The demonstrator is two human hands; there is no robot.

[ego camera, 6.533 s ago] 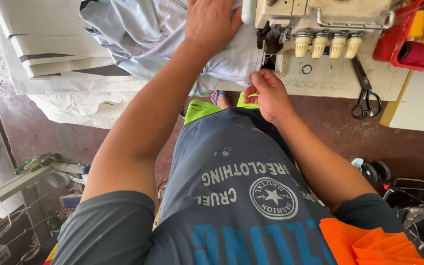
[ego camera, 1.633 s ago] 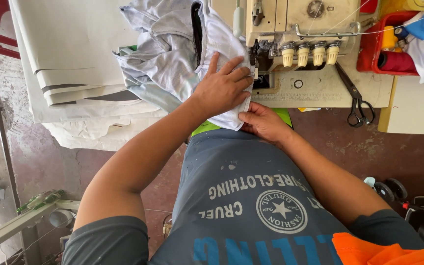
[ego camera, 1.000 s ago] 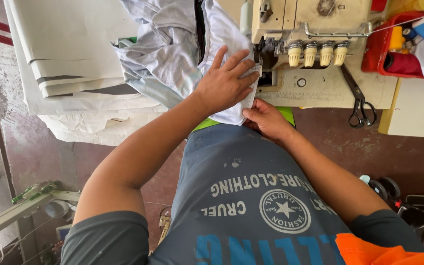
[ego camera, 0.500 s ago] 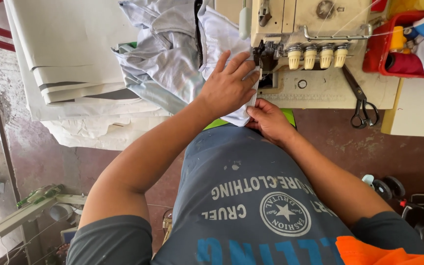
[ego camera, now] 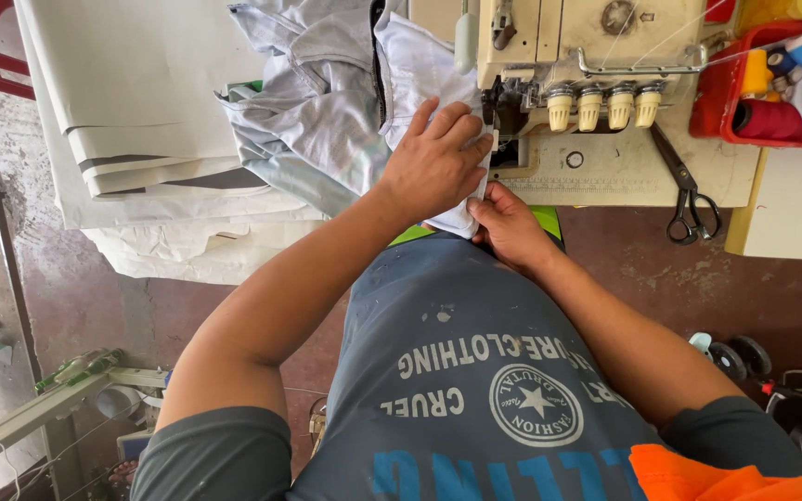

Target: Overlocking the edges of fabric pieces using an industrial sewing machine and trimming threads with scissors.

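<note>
Since half a second ago both hands have barely shifted: the left hand (ego camera: 433, 162) stays flat on the pale grey-white cotton garment (ego camera: 355, 111) beside the cream overlock sewing machine (ego camera: 568, 56), while the right hand (ego camera: 508, 223) pinches its lower edge at the bench front, feeding the seam steadily.

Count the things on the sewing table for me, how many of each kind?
Cream round tension knobs on the machine: 4
Black-handled metal scissors: 1
Cream overlock sewing machine: 1
Red plastic tray: 1
Thread spools in the tray, yellow and dark red: 2
Total: 9
</note>
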